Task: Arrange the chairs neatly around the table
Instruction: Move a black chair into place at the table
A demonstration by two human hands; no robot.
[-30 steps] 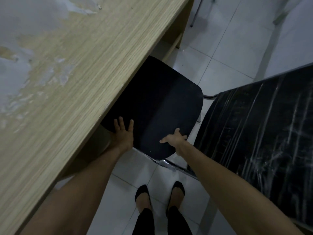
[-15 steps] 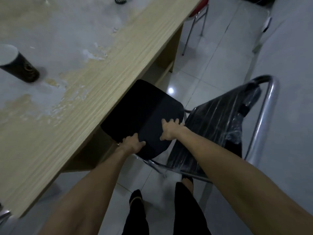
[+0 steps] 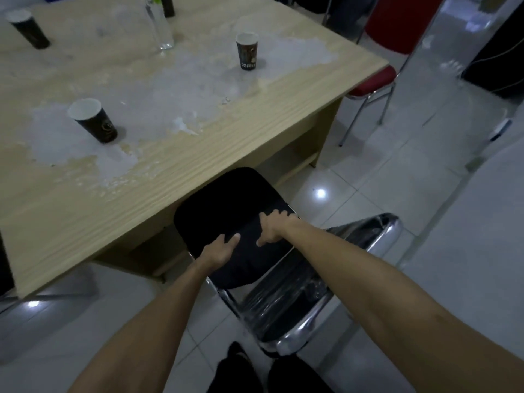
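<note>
A black chair [image 3: 226,202] with a chrome frame stands at the near edge of the wooden table [image 3: 226,143]; the front of its seat is tucked under the tabletop. Its plastic-wrapped backrest [image 3: 297,296] points toward me. My left hand [image 3: 219,249] grips the seat's near left edge, thumb on top. My right hand [image 3: 273,226] grips the seat's near right edge by the backrest. A red chair [image 3: 374,80] sits at the table's far right corner.
Three dark paper coffee cups [image 3: 93,120] and a clear bottle [image 3: 160,26] stand on the table, whose surface is worn and blotchy. White tiled floor [image 3: 397,171] lies open to the right. My feet are directly behind the chair.
My head has lifted, so more of the table and the cups show. Both hands went from resting flat on the seat to gripping its near edges; the chair sits slightly further under the table.
</note>
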